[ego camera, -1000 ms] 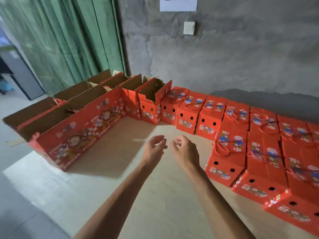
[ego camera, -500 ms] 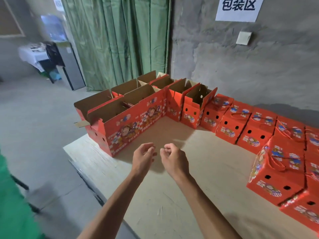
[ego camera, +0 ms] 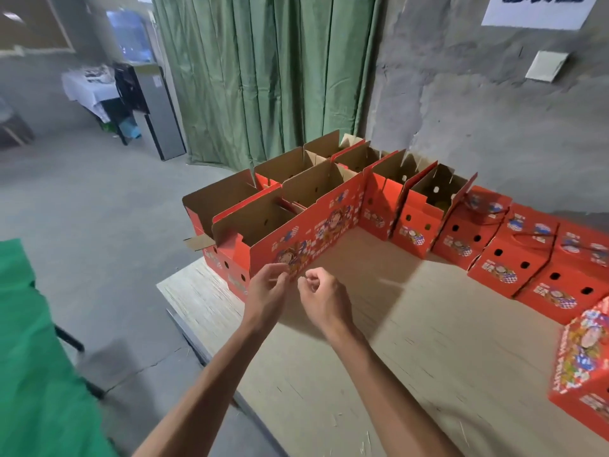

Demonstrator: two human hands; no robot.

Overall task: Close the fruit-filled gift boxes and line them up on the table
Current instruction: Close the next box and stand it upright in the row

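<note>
Several red gift boxes stand with their flaps up at the far left corner of the wooden table (ego camera: 379,374). The nearest open box (ego camera: 306,235) has its long printed flap facing me. A row of closed red boxes (ego camera: 514,255) with string handles runs along the wall to the right, and another closed box (ego camera: 583,354) sits nearer at the right edge. My left hand (ego camera: 265,291) hovers right in front of the nearest open box's flap, fingers loosely curled, holding nothing. My right hand (ego camera: 324,300) is beside it, fingers also curled and holding nothing.
A green curtain (ego camera: 263,77) hangs behind the open boxes, beside a grey concrete wall (ego camera: 461,110). The table's left edge (ego camera: 184,324) drops to the concrete floor. A green cloth (ego camera: 29,357) lies at the lower left. A grey cabinet (ego camera: 158,110) stands far left.
My view has swung to the left. Both hands have moved left and forward, up to the flap of the nearest open box, still empty.
</note>
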